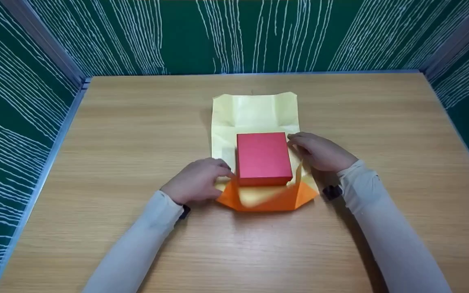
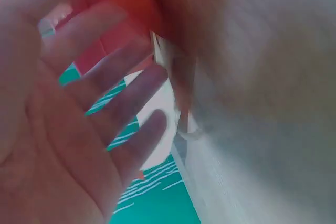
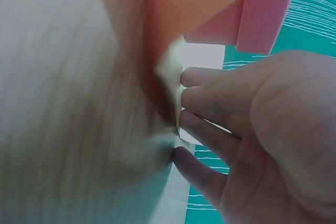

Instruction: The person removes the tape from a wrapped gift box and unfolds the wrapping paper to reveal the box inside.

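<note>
A red box (image 1: 264,156) lies on a creased sheet of wrapping paper (image 1: 255,112), pale yellow on its upper face. The paper's near end is folded up and shows an orange side (image 1: 267,204); this flap is blurred and stands partly raised in front of the box. My left hand (image 1: 199,179) is at the paper's near left corner, its fingers spread and fairly straight in the left wrist view. Beside the box's right side is my right hand (image 1: 320,150), fingers extended along the paper's right edge. Whether either hand presses the paper is hard to tell.
Paper and box lie on a wooden table (image 1: 136,118). Green panels with white streaks (image 1: 185,36) stand behind the table and along both sides. Dark straps (image 1: 332,192) show at the wrists.
</note>
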Demonstrator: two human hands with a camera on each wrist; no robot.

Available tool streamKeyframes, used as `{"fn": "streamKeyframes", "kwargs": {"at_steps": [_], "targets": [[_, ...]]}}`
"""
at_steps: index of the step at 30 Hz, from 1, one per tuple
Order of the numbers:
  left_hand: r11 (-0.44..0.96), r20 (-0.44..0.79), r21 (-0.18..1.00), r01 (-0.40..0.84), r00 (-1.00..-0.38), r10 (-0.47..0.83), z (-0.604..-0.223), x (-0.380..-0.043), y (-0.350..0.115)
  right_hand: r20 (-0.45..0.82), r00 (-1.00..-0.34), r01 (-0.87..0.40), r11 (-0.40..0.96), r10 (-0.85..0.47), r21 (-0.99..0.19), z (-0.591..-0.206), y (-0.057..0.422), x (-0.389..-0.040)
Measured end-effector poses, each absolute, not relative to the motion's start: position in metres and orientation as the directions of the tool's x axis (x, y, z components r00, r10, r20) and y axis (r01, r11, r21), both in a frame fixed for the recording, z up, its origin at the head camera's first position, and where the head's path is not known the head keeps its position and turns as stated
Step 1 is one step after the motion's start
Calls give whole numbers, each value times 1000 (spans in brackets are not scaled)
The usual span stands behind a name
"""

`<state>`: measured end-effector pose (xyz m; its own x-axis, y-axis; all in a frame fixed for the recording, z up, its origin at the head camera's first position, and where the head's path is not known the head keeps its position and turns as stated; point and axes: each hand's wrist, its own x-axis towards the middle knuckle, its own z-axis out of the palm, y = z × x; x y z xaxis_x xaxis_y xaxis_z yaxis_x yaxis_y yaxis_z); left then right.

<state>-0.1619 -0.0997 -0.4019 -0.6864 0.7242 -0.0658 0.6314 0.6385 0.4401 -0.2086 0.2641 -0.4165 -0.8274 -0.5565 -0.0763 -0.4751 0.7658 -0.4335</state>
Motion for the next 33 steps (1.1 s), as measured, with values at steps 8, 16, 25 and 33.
{"fn": "streamKeyframes", "kwargs": {"at_steps": [8, 16, 25, 33], "targets": [[705, -162, 389, 592, -710, 686, -409, -142, -97, -114, -840, -452, 800, -531, -394, -414, 262, -206], [774, -218, 284, 567, -747, 628, -417, -141, -93, 47, -762, -623, 712, -646, -325, -408, 256, -174], [809, -290, 284, 514, -759, 583, -411, -150, -91, -18, -754, -621, 722, -657, -305, -404, 260, -125], [813, -348, 305, 496, -737, 580, -405, -149, -81, -143, -774, -543, 763, -617, -350, -407, 270, -112]]}}
